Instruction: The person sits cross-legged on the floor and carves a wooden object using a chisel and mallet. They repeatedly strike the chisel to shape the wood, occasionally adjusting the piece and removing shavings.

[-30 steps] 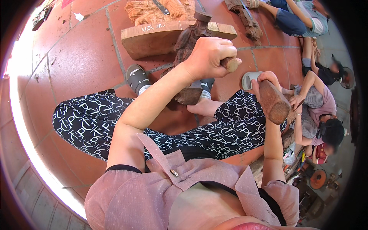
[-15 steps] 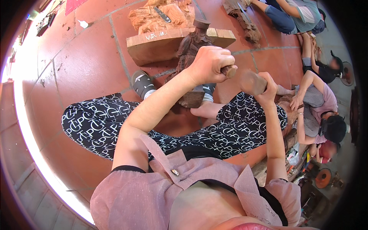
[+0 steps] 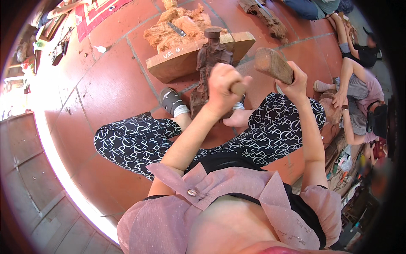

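Observation:
A dark brown carved wooden figure (image 3: 211, 55) with a flat-topped head stands between my feet, partly hidden by my left arm. Close in front of its middle, my left hand (image 3: 223, 89) is wrapped round a chisel (image 3: 238, 88); only the end of the wooden handle shows, and the blade is hidden behind the fist. My right hand (image 3: 297, 81) grips a wooden mallet (image 3: 270, 64) by its handle. The blocky mallet head is raised to the upper right of the chisel handle, apart from it.
Behind the figure lies a thick wooden slab (image 3: 169, 67). Beyond that is an orange-toned wood carving (image 3: 190, 29) with a blade-like tool (image 3: 176, 29) on it. A rough dark log (image 3: 266, 21) lies farther right. At the right, a co-worker (image 3: 359, 93) sits near loose tools and bags.
The mallet has lifted away from the chisel handle and now shows its side. My left fist sits lower against the figure. The whole view has shifted, with more of the red mat showing.

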`<state>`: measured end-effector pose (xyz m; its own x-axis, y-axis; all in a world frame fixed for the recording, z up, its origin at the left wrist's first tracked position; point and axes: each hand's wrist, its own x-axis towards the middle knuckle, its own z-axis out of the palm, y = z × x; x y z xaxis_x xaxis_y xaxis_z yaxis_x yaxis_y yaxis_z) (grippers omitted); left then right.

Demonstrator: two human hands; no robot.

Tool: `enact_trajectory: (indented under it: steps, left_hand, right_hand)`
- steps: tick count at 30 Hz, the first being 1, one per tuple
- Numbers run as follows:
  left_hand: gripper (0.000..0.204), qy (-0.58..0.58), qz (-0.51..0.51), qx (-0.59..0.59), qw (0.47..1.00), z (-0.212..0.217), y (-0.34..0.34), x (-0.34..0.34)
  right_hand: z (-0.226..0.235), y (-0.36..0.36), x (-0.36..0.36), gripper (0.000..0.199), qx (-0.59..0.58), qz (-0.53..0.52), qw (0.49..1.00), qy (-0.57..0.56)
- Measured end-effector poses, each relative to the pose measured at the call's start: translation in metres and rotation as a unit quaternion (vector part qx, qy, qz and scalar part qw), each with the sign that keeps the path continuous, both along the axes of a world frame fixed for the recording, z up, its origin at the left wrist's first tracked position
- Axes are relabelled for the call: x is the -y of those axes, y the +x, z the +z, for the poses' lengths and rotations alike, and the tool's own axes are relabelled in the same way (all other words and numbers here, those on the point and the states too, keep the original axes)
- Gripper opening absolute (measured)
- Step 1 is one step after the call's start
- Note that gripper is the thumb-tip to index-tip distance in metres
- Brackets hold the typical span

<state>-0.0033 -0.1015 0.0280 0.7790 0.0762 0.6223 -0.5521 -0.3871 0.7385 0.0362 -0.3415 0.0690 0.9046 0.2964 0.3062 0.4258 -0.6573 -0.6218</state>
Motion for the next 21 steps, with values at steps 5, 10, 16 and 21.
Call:
enact_trajectory:
  steps: [5,10,16,21]
  left_hand:
    - [0.018,-0.021,0.082,-0.174,0.981,-0.008,-0.012,-0.06]
    - [0.014,-0.338,0.059,-0.365,0.865,-0.001,-0.032,-0.098]
    - [0.027,-0.527,-0.015,-0.299,0.796,0.005,-0.031,-0.101]
    - [0.029,-0.589,-0.023,-0.268,0.762,0.003,-0.025,-0.097]
  right_hand:
    - [0.045,0.011,0.016,0.038,0.036,0.018,0.999,-0.01]
    - [0.092,0.047,0.025,0.04,0.029,0.028,0.998,-0.053]
    - [0.121,0.074,-0.024,0.036,0.066,0.061,0.996,-0.015]
    - [0.138,0.076,-0.037,0.035,0.095,0.098,0.99,-0.039]
